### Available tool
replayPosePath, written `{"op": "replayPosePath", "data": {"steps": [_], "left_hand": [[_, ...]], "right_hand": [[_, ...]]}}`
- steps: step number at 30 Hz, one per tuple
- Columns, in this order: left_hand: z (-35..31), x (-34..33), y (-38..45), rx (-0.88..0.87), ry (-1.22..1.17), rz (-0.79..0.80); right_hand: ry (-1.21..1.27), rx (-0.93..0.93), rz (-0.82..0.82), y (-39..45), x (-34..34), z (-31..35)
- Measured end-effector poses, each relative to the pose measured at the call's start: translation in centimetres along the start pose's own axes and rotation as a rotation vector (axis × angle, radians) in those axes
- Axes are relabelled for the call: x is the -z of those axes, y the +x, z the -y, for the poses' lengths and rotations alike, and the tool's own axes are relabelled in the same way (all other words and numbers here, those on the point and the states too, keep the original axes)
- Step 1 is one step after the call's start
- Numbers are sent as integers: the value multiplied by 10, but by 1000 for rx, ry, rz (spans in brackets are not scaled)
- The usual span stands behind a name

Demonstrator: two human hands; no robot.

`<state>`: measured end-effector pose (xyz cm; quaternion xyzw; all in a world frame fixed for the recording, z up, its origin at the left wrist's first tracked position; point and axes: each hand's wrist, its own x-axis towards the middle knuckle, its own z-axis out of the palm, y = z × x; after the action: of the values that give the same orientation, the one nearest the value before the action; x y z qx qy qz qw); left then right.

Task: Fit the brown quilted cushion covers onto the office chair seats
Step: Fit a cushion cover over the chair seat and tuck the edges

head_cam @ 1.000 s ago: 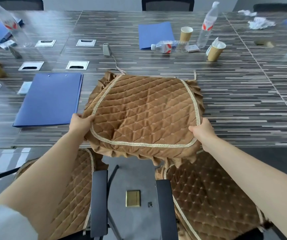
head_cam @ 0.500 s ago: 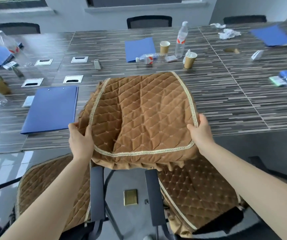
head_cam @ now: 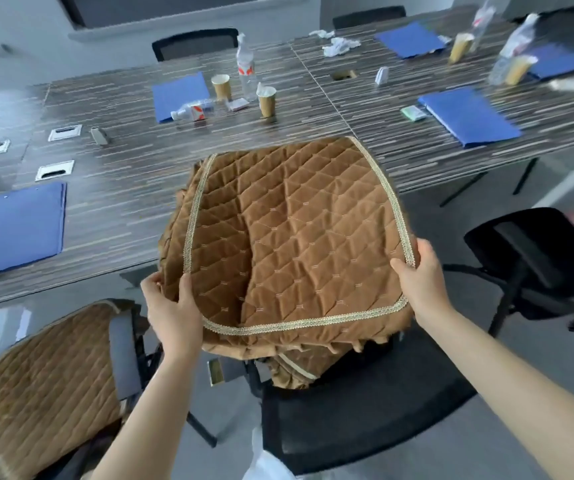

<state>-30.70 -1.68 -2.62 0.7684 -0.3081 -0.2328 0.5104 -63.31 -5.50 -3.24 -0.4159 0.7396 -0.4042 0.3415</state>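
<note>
I hold a brown quilted cushion cover (head_cam: 296, 244) with gold braid trim in the air in front of me, over the table's near edge. My left hand (head_cam: 174, 306) grips its near left corner. My right hand (head_cam: 420, 282) grips its near right edge. The cover sags in the middle and its frilled skirt hangs below. Under it stands an office chair with a bare black seat (head_cam: 365, 417). A fold of brown fabric (head_cam: 292, 372) shows at that seat's far edge. At the lower left, another chair seat (head_cam: 46, 382) wears a brown quilted cover.
The long striped table (head_cam: 123, 188) carries blue folders (head_cam: 15, 226), paper cups (head_cam: 266, 102), water bottles (head_cam: 245, 74) and crumpled tissues (head_cam: 341, 46). A further black chair (head_cam: 538, 258) stands to the right. More chairs line the table's far side.
The cover has come up off the table and moved right and toward me in both hands. My view has swung right, bringing the bare black seat and the right-hand chair into sight.
</note>
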Motion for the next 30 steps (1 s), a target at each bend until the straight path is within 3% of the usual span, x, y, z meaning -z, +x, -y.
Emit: {"op": "replayPosePath", "data": {"steps": [8,17,24,30], "left_hand": [[-18,-87,-154,-27,-14,158],[-49,-195,-303,-96,16,435],[-78,-296,-372,-193,53,625],[-105,-393,-413,-194,29,732]], "right_hand": [[59,-50,-162,-23,183,-94],[57,-185,-484,-62,367,-178],[100,-271,-677,-62,461,-231],[76,-302,-765,-10,524,-262]]}}
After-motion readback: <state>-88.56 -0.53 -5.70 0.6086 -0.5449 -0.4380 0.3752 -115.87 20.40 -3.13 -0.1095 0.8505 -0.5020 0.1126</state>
